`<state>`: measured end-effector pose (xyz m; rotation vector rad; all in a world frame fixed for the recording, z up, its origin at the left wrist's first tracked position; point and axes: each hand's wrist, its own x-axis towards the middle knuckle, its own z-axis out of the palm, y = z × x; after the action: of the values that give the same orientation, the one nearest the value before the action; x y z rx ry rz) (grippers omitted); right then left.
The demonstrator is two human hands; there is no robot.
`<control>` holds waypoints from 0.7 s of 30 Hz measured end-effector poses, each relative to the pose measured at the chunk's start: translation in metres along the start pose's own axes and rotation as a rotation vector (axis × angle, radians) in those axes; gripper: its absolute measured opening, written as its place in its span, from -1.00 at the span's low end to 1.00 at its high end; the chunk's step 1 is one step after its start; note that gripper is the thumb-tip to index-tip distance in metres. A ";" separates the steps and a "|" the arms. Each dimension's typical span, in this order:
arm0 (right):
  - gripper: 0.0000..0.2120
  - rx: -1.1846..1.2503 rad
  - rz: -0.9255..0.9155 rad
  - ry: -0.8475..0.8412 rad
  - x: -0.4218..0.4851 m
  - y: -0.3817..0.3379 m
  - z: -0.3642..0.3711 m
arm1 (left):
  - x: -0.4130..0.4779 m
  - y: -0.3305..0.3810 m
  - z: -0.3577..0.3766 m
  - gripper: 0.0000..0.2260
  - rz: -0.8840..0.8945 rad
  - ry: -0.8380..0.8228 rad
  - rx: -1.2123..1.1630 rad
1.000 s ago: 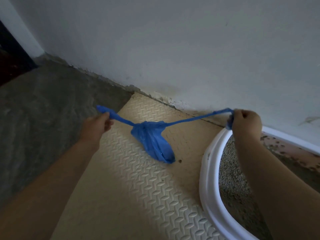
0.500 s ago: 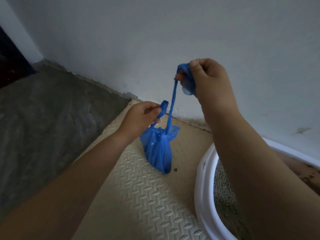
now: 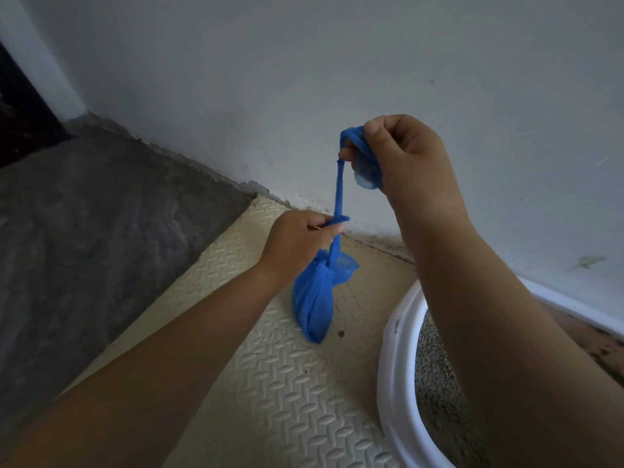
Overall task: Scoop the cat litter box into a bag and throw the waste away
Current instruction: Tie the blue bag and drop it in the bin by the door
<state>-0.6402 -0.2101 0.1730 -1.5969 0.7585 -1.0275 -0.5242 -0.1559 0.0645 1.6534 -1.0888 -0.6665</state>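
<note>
Pinching a twisted strand of the blue bag [image 3: 312, 302] just above its neck, the fingers [image 3: 329, 228] of the left hand [image 3: 297, 239] are pressed together at mid-frame, while the right hand [image 3: 401, 157], higher and toward the upper right, is closed around the bunched end of the other strand and draws it taut straight upward. Below them the filled pouch hangs with its bottom tip at or just over the cream foam mat [image 3: 287, 383]; whether it touches cannot be told. The step in hand looks like tying the bag closed, so the scooping seems done and the carrying out to the trash is not yet begun. The next move probably calls for crossing and looping the two strands, then pulling them apart to snug the knot, with gentle tension since the thin plastic is stretched to a cord and might tear. For room, the pale wall [image 3: 337, 79] stands close behind both hands, so any sideways pull should run along it instead of into it. The white rim of the litter box [image 3: 388, 366] curves at lower right, just beside the right forearm, grey litter [image 3: 435, 383] showing inside. Open space lies to the left, over the mat and the dark concrete floor [image 3: 101, 231], with a dark doorway [image 3: 20, 123] at the upper left edge.
</note>
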 end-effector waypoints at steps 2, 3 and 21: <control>-0.86 -0.050 -0.035 0.052 -0.001 0.002 -0.004 | 0.004 -0.004 -0.010 -0.95 -0.041 0.057 -0.018; -0.85 -0.086 -0.065 0.096 -0.002 0.004 -0.006 | 0.006 -0.006 -0.016 -0.92 -0.054 0.073 -0.032; 0.00 -0.226 0.483 -0.091 -0.084 0.147 0.093 | -0.020 0.054 -0.050 -0.87 -0.131 -0.086 -0.274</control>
<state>-0.5891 -0.1356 0.0022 -1.5280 1.1588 -0.5298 -0.5100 -0.1214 0.1304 1.4781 -0.9089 -0.9361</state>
